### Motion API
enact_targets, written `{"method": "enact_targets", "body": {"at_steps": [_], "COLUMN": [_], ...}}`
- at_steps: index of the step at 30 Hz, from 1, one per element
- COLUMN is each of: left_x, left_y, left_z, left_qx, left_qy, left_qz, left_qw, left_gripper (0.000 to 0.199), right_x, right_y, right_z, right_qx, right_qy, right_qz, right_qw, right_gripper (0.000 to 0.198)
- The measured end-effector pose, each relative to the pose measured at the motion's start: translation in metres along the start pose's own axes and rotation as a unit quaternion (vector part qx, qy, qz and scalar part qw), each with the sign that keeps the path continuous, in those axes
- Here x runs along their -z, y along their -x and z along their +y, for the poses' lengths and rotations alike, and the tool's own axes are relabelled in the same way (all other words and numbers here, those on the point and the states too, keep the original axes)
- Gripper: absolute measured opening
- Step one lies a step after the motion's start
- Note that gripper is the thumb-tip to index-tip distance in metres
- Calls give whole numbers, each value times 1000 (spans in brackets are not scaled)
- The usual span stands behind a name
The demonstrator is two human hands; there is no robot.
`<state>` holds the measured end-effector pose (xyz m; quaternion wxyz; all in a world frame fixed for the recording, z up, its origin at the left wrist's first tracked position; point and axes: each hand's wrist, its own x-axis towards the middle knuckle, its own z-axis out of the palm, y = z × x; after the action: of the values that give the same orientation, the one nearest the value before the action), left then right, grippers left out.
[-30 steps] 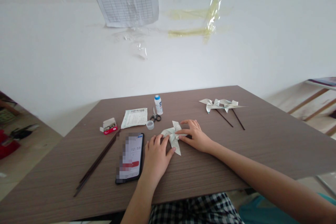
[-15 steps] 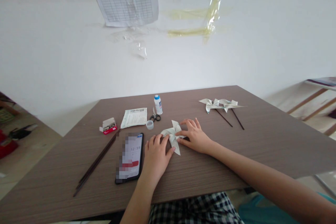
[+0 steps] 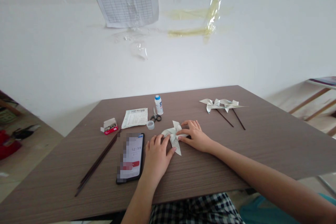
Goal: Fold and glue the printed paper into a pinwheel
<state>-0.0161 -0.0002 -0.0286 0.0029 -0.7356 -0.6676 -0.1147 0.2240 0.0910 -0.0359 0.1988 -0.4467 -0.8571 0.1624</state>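
A pinwheel folded from printed paper (image 3: 174, 139) lies flat on the table between my hands. My left hand (image 3: 157, 154) rests at its left, with the curved forefinger on the centre folds and the thumb at the lower blade. From the right, my right hand (image 3: 195, 135) holds the pinwheel near its middle between thumb and forefinger, its other fingers bent over the right blade. Parts of the left and right blades are hidden under my fingers.
A phone (image 3: 132, 161) and dark sticks (image 3: 98, 162) lie left. Behind are a red box (image 3: 110, 126), paper sheets (image 3: 135, 117), a plastic cap (image 3: 150, 125), scissors (image 3: 155, 117) and a glue bottle (image 3: 159, 105). Two pinwheels on sticks (image 3: 220, 105) lie back right.
Both hands keep almost the same hold on the pinwheel. The whole view has shifted very slightly.
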Motion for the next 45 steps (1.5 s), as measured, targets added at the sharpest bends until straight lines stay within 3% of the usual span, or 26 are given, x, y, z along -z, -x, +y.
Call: {"method": "enact_targets", "body": {"at_steps": [10, 38, 45], "left_x": [5, 7, 6], "left_y": [0, 0, -1], "left_z": [2, 4, 4], "left_qx": [5, 1, 11], "left_qy": [6, 12, 3], "left_qz": [-17, -4, 2], "left_qw": [1000, 1000, 1000], "left_gripper": [53, 50, 49], "right_x": [1, 5, 2], "right_y": [0, -2, 0], "right_z": [4, -15, -11], "right_qx": [0, 56, 47], "right_qy": [-33, 127, 112], "right_qz": [12, -13, -22], "right_qw": [999, 990, 992], "right_gripper": [35, 46, 50]}}
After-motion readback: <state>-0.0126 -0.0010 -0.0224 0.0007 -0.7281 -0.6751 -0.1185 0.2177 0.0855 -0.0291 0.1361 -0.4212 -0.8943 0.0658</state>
